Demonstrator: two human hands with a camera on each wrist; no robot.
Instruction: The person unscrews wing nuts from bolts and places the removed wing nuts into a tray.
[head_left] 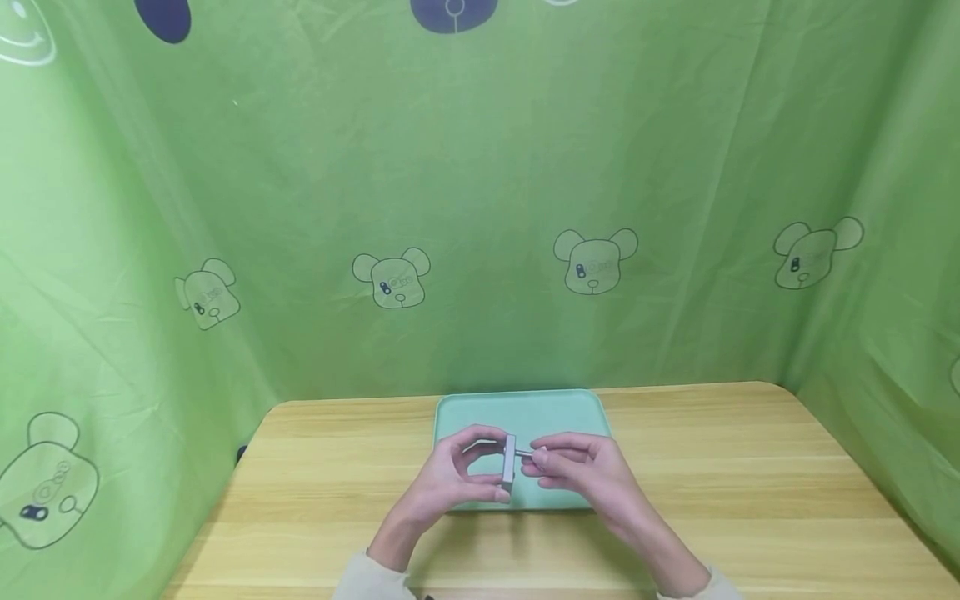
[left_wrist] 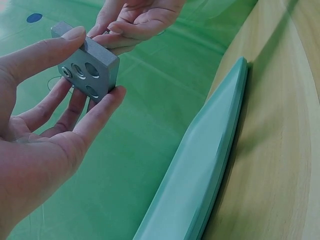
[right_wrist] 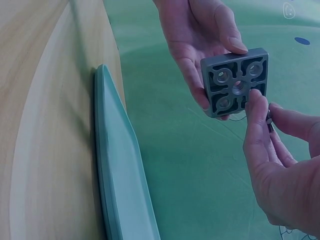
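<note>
My left hand [head_left: 450, 477] grips a square grey metal plate [head_left: 509, 463] by its opposite edges, thumb on one side and fingers on the other. In the left wrist view the plate [left_wrist: 105, 76] shows several round holes, one with a shiny ring in it. Its ribbed, hollowed side [right_wrist: 238, 76] faces the right wrist camera. My right hand [head_left: 600, 473] pinches a thin metal screw-like rod [head_left: 523, 453] between thumb and fingers, its shaft pointing at the plate. Fingers hide most of this rod [right_wrist: 270, 121] in the right wrist view. Both hands are raised over the tray.
A light green tray [head_left: 525, 408] lies on the wooden table [head_left: 712, 475] behind and below the hands. Green fabric [head_left: 487, 333] printed with bear heads hangs at the back and both sides. Pale sleeves [head_left: 371, 579] reach the front edge of the view.
</note>
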